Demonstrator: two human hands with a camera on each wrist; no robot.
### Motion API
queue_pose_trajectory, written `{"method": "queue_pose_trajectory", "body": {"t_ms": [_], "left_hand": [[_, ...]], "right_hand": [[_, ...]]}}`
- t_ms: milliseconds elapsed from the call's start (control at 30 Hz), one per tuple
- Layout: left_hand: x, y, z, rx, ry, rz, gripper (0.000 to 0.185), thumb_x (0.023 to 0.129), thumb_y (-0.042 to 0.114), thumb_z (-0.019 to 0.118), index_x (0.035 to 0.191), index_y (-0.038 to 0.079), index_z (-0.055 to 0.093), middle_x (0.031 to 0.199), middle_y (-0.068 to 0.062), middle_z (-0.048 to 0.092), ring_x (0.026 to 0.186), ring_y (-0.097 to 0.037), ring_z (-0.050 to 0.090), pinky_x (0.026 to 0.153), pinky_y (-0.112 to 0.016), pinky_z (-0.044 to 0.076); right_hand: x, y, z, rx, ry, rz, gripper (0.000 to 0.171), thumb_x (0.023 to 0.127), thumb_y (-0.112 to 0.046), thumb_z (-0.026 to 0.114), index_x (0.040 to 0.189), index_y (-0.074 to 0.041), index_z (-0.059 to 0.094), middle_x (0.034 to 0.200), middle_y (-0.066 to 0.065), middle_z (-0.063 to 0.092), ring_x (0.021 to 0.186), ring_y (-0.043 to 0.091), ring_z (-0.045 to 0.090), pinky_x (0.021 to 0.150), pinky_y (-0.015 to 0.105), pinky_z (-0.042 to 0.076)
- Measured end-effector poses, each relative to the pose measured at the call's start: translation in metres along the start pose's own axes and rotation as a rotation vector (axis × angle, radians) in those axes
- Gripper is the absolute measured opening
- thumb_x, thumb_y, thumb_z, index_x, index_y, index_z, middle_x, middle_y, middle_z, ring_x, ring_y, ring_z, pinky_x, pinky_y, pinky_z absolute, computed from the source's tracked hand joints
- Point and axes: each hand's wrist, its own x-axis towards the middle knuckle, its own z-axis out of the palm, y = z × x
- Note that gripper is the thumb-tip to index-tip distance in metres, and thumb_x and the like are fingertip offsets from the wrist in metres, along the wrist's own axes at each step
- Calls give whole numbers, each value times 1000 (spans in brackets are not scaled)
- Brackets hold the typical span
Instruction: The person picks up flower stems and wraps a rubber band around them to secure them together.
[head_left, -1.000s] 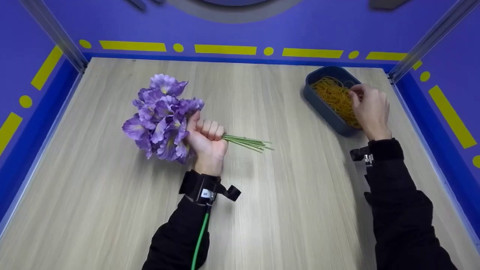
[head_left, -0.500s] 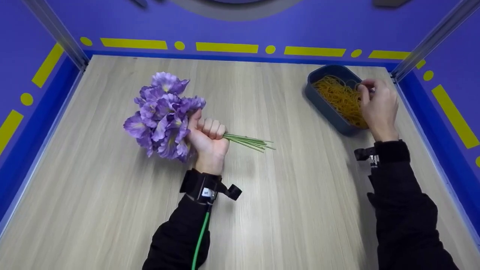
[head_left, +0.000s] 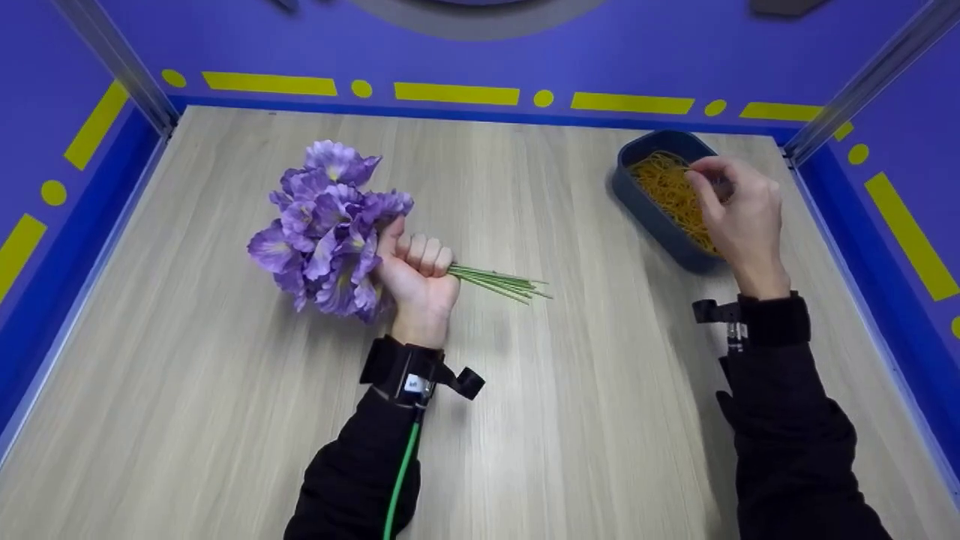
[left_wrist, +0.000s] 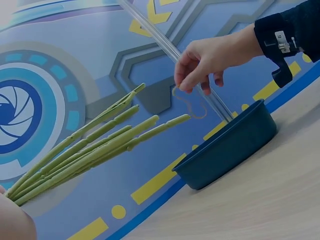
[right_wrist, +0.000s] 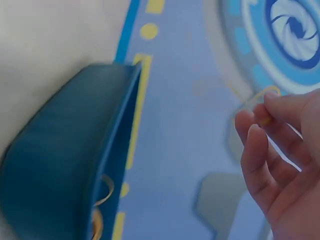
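My left hand (head_left: 417,274) grips a bunch of purple artificial flowers (head_left: 328,225) by the green stems (head_left: 499,284), fist resting on the wooden table (head_left: 525,390). The stem ends (left_wrist: 100,145) stick out to the right. My right hand (head_left: 739,210) hovers above the dark blue tray (head_left: 651,212) of yellow rubber bands (head_left: 667,187) and pinches one rubber band (left_wrist: 189,105) between thumb and fingertips (right_wrist: 262,117); the band hangs clear of the tray (left_wrist: 227,147).
Blue walls with yellow markings (head_left: 450,94) enclose the table on three sides. The tray (right_wrist: 65,165) stands at the back right corner, close to the right wall. Bare tabletop lies between the two hands.
My right hand has lifted out of the tray with a rubber band pinched in it and shifted slightly left. The left hand and flowers have stayed put.
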Motion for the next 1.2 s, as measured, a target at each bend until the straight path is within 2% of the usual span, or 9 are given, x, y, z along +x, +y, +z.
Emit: {"method": "queue_pose_trajectory", "body": {"t_ms": [133,267,467,567,733,900,1067,1200], "left_hand": [[0,-1,0,2,1,4,52,104,12,38,55,20,24,54,10,14,43,-3,12,43,-19,6],[0,0,1,-2,-5,1,50,105,12,37,57,20,22,54,10,13,43,-3,12,44,-19,6],[1,0,1,10,2,13,52,104,12,38,55,20,25,52,10,15,41,-3,14,43,-19,7],[1,0,1,16,2,15,52,104,12,38,54,20,26,52,10,15,41,-3,13,42,-19,6],[1,-2,0,10,-18,6,50,104,13,36,57,21,21,53,10,13,44,-2,10,43,-18,5],[-1,-4,1,15,-30,-13,50,105,14,35,58,21,20,54,10,12,45,-2,9,44,-18,5],[-4,-7,1,22,-38,-32,50,105,15,35,58,21,21,54,11,12,45,-2,9,43,-18,5],[-6,-11,1,31,-41,-45,51,105,15,35,56,21,22,53,11,12,45,-2,8,43,-18,5]], "right_hand": [[-1,-40,0,98,-65,-143,10,94,-1,71,102,4,72,91,14,72,61,6,57,60,7,41],[-5,-74,-1,217,-165,-272,12,90,8,71,102,4,72,88,12,72,59,14,61,58,9,45],[-18,-92,6,403,-315,-389,23,85,14,72,102,-1,74,89,5,71,67,11,65,59,13,49],[-26,-98,8,467,-359,-432,30,81,19,73,102,-2,74,91,4,71,70,11,66,61,14,50],[-35,-107,14,512,-417,-474,34,80,21,73,104,-4,74,94,5,69,73,11,65,63,14,50],[-37,-111,21,523,-480,-486,27,86,11,73,107,-7,74,97,4,69,75,8,64,64,14,50],[-37,-110,27,531,-487,-484,19,91,4,71,106,-7,74,96,5,69,75,9,64,64,15,50],[-38,-110,30,538,-476,-483,23,89,9,72,106,-7,74,95,4,69,74,9,64,64,15,50]]}}
